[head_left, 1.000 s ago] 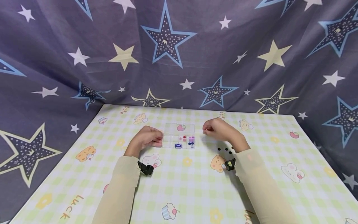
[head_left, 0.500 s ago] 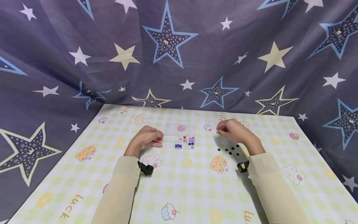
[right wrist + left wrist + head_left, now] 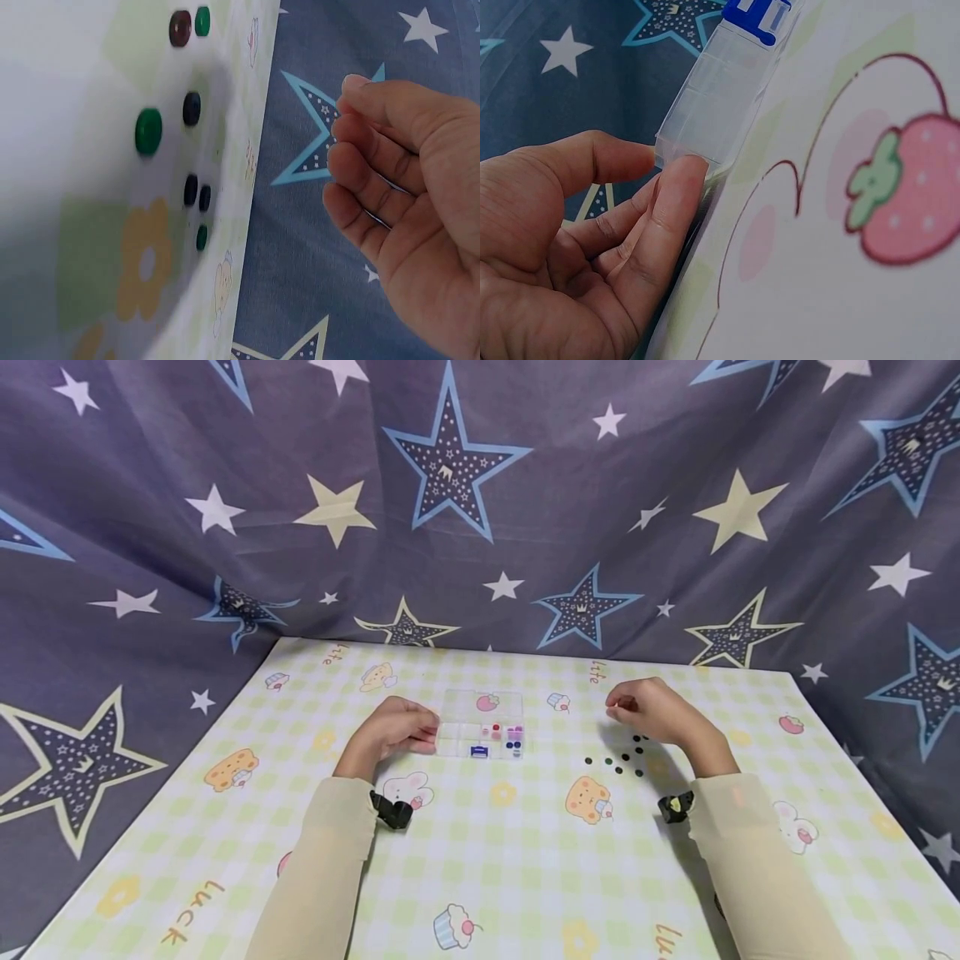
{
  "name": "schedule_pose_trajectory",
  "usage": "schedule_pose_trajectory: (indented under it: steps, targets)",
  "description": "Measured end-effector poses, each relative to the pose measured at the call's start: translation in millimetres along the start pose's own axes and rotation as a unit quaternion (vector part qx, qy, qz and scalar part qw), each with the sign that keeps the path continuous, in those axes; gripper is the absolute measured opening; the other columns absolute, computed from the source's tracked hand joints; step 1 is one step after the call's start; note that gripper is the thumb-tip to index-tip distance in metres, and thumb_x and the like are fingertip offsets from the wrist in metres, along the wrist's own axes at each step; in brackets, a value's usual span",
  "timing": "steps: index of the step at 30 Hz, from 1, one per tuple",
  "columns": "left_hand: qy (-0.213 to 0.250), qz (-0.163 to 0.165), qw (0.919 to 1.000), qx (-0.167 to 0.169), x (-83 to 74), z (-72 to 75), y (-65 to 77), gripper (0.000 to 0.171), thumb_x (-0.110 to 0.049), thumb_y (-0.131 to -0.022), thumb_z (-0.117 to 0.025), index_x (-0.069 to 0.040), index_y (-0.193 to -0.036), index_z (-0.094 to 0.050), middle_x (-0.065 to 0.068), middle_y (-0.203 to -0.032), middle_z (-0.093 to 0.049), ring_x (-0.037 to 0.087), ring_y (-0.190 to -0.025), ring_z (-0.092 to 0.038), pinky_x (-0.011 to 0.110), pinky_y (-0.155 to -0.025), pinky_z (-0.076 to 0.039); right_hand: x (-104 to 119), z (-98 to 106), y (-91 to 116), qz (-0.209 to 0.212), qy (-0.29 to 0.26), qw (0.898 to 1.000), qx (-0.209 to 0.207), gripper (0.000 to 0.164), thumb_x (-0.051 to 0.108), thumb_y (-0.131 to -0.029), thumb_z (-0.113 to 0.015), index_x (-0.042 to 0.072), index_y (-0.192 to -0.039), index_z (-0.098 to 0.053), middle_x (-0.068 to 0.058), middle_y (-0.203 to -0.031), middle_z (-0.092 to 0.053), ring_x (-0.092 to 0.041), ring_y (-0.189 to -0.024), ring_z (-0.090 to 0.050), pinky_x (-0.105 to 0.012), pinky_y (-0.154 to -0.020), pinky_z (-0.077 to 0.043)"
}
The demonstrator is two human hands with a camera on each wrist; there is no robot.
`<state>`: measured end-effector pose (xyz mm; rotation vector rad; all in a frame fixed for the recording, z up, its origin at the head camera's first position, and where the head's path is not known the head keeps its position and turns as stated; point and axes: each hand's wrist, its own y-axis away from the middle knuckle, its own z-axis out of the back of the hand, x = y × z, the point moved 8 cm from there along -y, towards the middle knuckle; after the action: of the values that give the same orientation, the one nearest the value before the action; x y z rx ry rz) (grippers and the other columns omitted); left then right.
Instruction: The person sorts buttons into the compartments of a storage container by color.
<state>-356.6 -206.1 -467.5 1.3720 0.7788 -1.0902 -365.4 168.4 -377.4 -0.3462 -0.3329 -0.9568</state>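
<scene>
My left hand pinches the left end of a clear plastic compartment box, which lies with its transparent lid folded back. In the left wrist view, a thumb and finger hold the corner of the box near its blue latch. Small red, pink, purple and dark blue pieces fill some right-hand compartments. My right hand hovers above the table, fingers loosely curled, with nothing visible between them. Below it lie several small round beads, green, dark and brownish red.
A printed green-and-white checked tablecloth covers the table. Behind it hangs a dark cloth with a star pattern. Each wrist carries a small black camera.
My right hand has moved right, away from the box and over to the far side of the beads, uncovering more of them. The left hand and the box stay put.
</scene>
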Motion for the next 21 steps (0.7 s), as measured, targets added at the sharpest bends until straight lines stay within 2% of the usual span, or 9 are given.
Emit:
schedule_pose_trajectory:
  steps: [11, 21]
  targets:
    - [-0.001, -0.001, 1.0, -0.004, -1.5, -0.3, 0.6, 0.032, -0.005, -0.096, -0.066, 0.012, -0.123, -0.065, 0.014, -0.091, -0.066, 0.019, -0.074, -0.067, 0.031, -0.074, -0.067, -23, 13, 14, -0.028, -0.01, 0.999, -0.016, 0.012, 0.008, -0.098, -0.068, 0.0, -0.104, -0.074, -0.004, -0.09, -0.073, -0.015, -0.079, -0.065, -0.037, -0.072, -0.058]
    - [-0.002, -0.001, 1.0, -0.008, -0.5, -0.4, 1.2, 0.031, -0.006, -0.096, -0.067, 0.011, -0.122, -0.066, 0.014, -0.092, -0.066, 0.02, -0.074, -0.067, 0.031, -0.074, -0.067, -49, 19, 25, -0.048, -0.017, 0.998, -0.025, 0.015, 0.008, -0.098, -0.068, -0.003, -0.108, -0.074, -0.01, -0.099, -0.075, -0.021, -0.088, -0.068, -0.042, -0.08, -0.059]
